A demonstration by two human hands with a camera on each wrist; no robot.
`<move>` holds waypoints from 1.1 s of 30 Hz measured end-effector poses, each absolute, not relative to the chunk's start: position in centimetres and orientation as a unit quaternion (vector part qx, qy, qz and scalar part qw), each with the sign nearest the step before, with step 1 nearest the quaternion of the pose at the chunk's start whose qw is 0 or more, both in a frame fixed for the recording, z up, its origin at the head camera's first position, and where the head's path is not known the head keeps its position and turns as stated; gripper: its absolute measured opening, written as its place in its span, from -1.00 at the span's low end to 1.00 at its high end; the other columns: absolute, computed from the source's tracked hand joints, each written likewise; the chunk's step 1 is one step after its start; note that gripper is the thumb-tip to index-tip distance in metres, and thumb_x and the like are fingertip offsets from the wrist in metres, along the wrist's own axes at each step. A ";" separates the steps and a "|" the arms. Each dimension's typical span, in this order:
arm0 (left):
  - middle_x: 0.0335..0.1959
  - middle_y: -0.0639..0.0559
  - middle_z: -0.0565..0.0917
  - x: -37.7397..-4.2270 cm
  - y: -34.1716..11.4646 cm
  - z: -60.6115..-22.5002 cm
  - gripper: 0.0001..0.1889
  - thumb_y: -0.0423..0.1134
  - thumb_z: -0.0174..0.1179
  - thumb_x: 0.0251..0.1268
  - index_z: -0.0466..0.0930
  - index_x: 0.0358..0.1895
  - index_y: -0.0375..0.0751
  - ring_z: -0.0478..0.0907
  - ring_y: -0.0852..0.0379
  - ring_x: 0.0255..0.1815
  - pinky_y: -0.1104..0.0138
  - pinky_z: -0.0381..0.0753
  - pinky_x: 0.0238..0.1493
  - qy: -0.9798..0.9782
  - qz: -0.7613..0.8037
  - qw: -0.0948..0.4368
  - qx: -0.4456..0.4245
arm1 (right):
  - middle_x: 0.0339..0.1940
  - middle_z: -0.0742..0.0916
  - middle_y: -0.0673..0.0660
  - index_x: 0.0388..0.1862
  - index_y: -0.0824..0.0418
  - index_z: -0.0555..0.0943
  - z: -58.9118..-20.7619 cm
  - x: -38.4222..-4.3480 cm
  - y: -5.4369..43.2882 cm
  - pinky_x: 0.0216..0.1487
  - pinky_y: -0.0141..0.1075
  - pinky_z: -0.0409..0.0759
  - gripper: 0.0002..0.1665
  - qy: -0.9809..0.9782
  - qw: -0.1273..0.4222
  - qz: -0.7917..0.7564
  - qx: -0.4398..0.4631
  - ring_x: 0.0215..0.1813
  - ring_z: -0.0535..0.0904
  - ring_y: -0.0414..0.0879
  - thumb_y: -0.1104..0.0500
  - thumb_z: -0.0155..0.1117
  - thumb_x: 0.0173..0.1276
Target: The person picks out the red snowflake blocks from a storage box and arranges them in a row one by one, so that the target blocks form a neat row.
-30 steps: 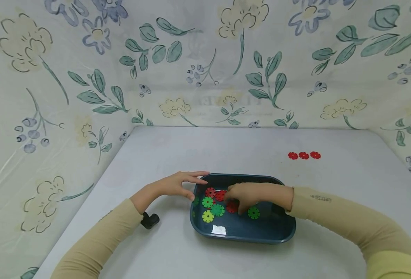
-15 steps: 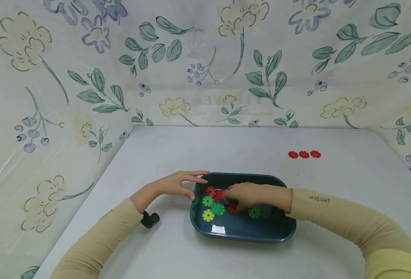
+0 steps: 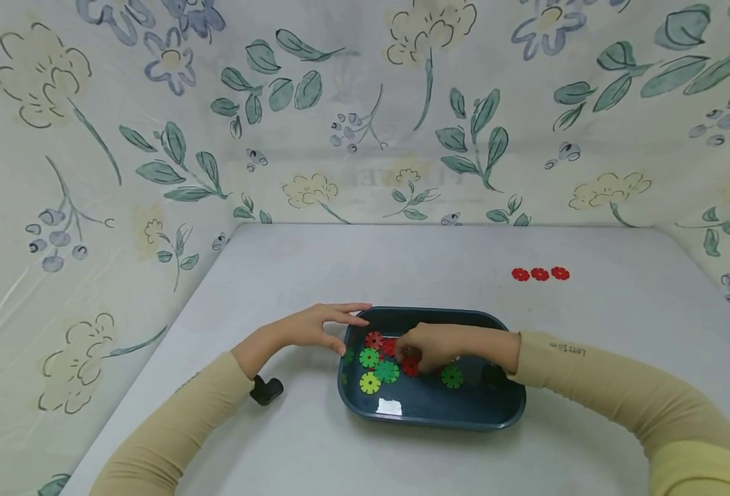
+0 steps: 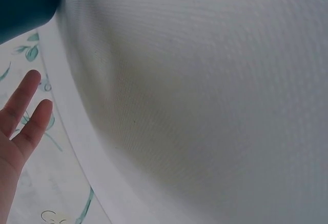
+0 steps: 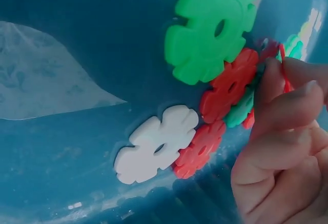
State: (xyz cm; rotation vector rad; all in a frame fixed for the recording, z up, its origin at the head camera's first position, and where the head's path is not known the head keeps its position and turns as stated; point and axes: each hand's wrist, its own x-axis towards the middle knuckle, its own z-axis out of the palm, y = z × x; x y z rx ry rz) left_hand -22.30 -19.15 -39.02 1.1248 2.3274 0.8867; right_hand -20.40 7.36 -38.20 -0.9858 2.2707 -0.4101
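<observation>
Edging left, your right hand [image 3: 432, 346] is pinching a red disc [image 5: 285, 75], left hand [image 3: 310, 327] splaying empty; three discs [image 3: 540, 275] lying out, others [image 3: 386, 372] remaining.

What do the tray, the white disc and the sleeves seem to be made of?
Tray: probably glossy moulded plastic; its floor throws back a bright patch of light.
White disc: likely smooth, rigid plastic, going by its even colour and rounded, notched edge.
Sleeves: matte, close-fitting fabric, judging by the soft creases; which fibre, I can't tell.

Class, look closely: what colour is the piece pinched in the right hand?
Red: the piece shows best, edge-on, in the right wrist view.
</observation>
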 end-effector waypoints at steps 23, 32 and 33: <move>0.42 -0.07 0.16 -22.4 -19.2 -39.1 -0.39 -0.23 0.33 0.01 0.41 0.23 -0.17 0.03 -0.05 0.43 -0.06 0.17 0.29 0.827 0.328 0.204 0.409 | -0.54 0.60 -0.02 0.01 0.28 0.55 -33.9 -21.6 10.3 -0.48 -0.37 0.55 -0.58 0.844 0.282 -0.286 -0.355 -0.55 0.46 -0.15 0.29 0.30 0.12; 0.41 -0.07 0.16 -22.3 -19.1 -39.2 -0.39 -0.26 0.34 0.00 0.42 0.22 -0.16 0.03 -0.06 0.43 -0.06 0.19 0.29 0.831 0.327 0.204 0.401 | -0.48 0.62 0.03 0.04 0.21 0.54 -32.1 -22.4 13.1 -0.52 -0.35 0.51 -0.57 0.862 0.239 -0.331 -0.300 -0.50 0.48 -0.10 0.25 0.28 0.14; 0.42 -0.06 0.16 -22.3 -19.1 -39.2 -0.39 -0.25 0.34 0.00 0.42 0.22 -0.16 0.03 -0.05 0.44 -0.05 0.19 0.29 0.832 0.325 0.203 0.402 | -0.47 0.63 0.04 0.05 0.20 0.53 -31.9 -22.5 13.4 -0.52 -0.34 0.52 -0.56 0.865 0.233 -0.335 -0.291 -0.49 0.48 -0.09 0.25 0.29 0.13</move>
